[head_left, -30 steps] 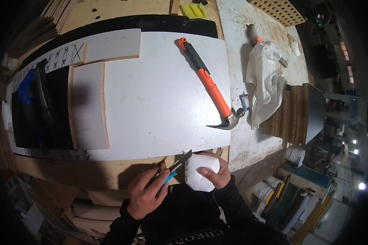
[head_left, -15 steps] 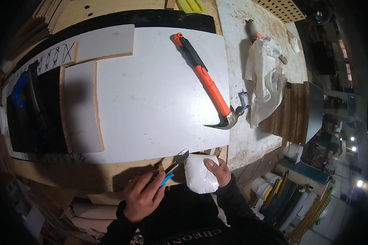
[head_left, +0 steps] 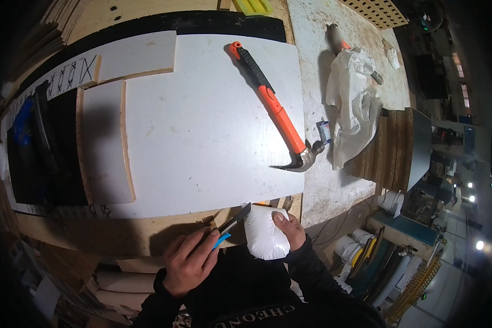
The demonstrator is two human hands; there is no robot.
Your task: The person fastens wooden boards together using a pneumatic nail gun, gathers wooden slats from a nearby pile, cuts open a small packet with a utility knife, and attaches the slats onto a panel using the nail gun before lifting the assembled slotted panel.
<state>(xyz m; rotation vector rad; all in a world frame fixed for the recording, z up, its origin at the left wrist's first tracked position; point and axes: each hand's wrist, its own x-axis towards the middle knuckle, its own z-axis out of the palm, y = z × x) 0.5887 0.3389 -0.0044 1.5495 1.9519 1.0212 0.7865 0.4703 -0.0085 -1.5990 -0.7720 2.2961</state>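
Note:
My left hand [head_left: 188, 263] grips a utility knife [head_left: 229, 227] with a blue handle; its blade tip rests against the upper left corner of a small white plastic bag [head_left: 264, 236]. My right hand [head_left: 291, 229] holds that puffy bag from the right side, at the near edge of the workbench. Both hands are close to my body, below a large white board [head_left: 202, 126].
An orange and black claw hammer [head_left: 273, 106] lies diagonally on the white board. A crumpled white cloth [head_left: 352, 104] lies on the bench to the right. Smaller white panels [head_left: 104, 145] and a black sheet [head_left: 35, 147] sit to the left. Stacked wood slats [head_left: 385, 145] are at right.
The bag has shifted a little and stands taller in my right hand. The knife blade has come up against the bag's upper corner.

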